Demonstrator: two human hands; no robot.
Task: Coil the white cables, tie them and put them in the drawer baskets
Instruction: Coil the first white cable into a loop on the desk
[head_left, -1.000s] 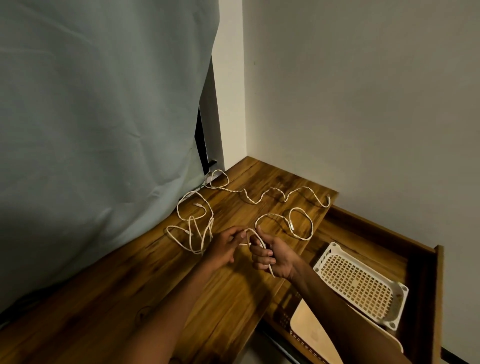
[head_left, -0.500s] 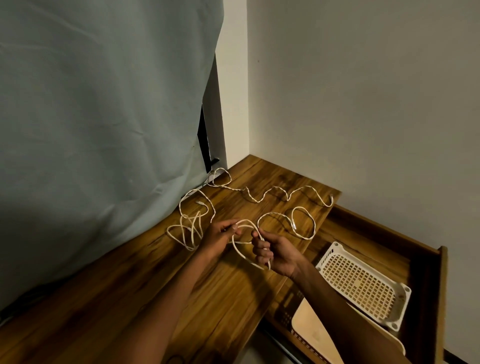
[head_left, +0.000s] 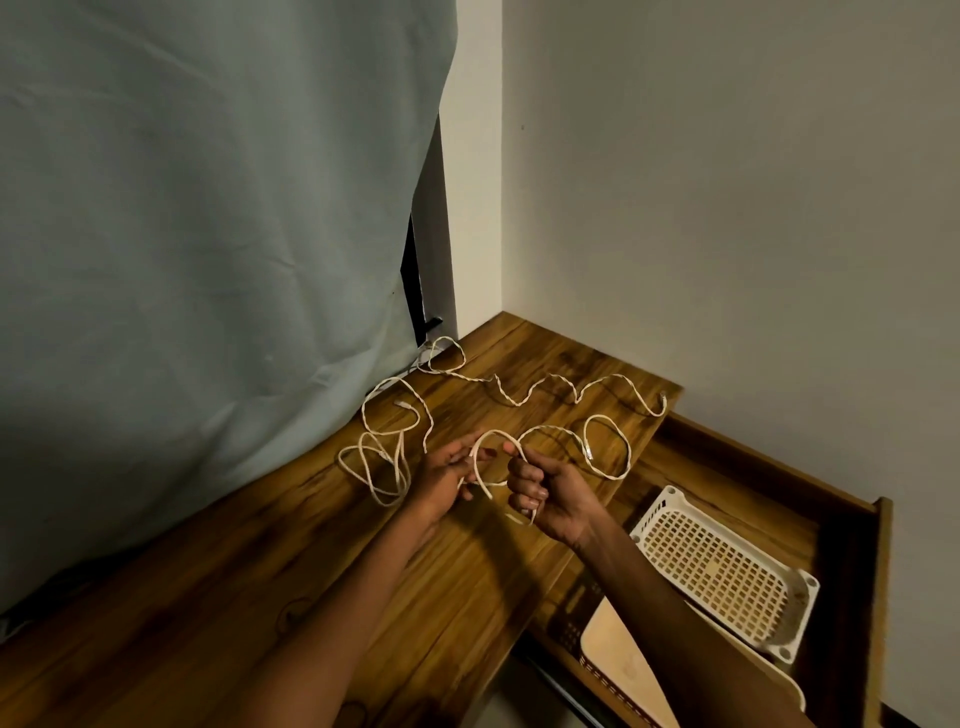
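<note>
White cables lie loose on the wooden desk (head_left: 260, 597). One cable (head_left: 605, 457) loops from my hands toward the desk's right edge. My right hand (head_left: 545, 496) grips a small coil of it, fingers curled round the strands. My left hand (head_left: 447, 475) pinches the arch of the same loop (head_left: 488, 439) just left of the right hand. A second cable (head_left: 550, 387) snakes along the back of the desk. A third cable (head_left: 384, 452) lies tangled to the left of my left hand. An empty white perforated basket (head_left: 727, 566) sits in the open drawer (head_left: 852, 571) at the right.
A grey-green curtain (head_left: 208, 234) hangs along the desk's left side, touching the cables there. Plain walls meet in the corner behind the desk. A second basket (head_left: 639, 670) holding a pale flat item sits in the drawer's near part, partly hidden by my right arm.
A loop of cable has grown between my hands: the left hand fed the strand up and round while the right hand kept its grip. The view shifted slightly.
</note>
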